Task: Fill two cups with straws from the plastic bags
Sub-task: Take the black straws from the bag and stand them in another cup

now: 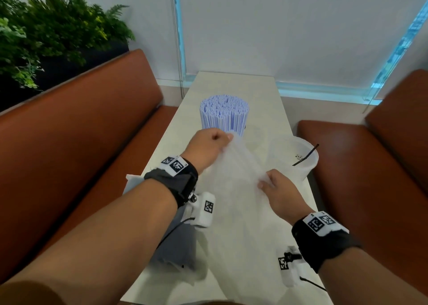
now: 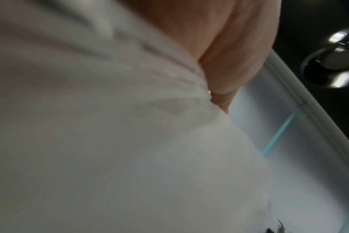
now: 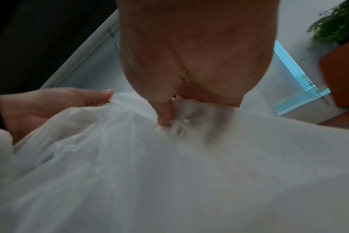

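Plastic bag (image 1: 234,189) hung over the desk (image 1: 261,110), stretched between both hands: left hand (image 1: 206,147) pinched its far edge, right hand (image 1: 278,191) pinched its near edge. Straws (image 1: 224,114) stood bundled just beyond; empty cup (image 1: 294,161) to the right.

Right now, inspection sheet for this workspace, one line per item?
Surface: pale table, benches on both sides.
Job's things: cup packed with blue-striped straws; clear cup with one black straw; translucent plastic bag, contents not visible.
Clutter: grey item at table's left edge.
Grippers: left hand and right hand both pinch the bag.
Cables: black wire from right wrist camera.
Surroundings: orange bench, plant, window.
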The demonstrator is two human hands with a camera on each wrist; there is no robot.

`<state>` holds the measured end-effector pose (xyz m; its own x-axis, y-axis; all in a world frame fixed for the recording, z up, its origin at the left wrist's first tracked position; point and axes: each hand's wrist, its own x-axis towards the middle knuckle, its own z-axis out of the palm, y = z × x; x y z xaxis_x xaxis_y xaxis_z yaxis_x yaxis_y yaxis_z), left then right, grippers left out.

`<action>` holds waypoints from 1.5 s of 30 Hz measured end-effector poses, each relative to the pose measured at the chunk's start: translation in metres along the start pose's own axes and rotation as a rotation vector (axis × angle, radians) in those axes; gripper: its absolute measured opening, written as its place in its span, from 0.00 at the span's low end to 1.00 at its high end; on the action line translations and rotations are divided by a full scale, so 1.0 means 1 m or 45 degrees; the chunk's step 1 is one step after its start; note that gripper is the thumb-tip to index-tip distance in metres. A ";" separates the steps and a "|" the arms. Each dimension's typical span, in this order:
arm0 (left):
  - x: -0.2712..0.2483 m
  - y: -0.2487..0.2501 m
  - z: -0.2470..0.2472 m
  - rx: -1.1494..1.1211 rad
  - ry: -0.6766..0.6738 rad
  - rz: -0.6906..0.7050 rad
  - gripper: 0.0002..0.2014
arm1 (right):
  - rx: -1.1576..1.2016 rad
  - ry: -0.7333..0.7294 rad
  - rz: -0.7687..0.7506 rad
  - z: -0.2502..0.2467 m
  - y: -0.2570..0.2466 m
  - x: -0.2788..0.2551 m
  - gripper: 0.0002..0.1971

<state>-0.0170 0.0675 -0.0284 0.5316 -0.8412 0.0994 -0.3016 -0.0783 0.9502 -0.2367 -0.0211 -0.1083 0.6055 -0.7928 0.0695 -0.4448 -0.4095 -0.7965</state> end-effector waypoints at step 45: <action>-0.020 -0.054 -0.003 -0.583 -0.015 -0.284 0.16 | 0.531 -0.053 0.202 -0.008 0.015 -0.005 0.13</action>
<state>-0.0088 0.0899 -0.0807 0.5334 -0.8371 -0.1212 0.1976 -0.0160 0.9801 -0.2518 -0.0267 -0.1154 0.5809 -0.8090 -0.0903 -0.2352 -0.0606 -0.9701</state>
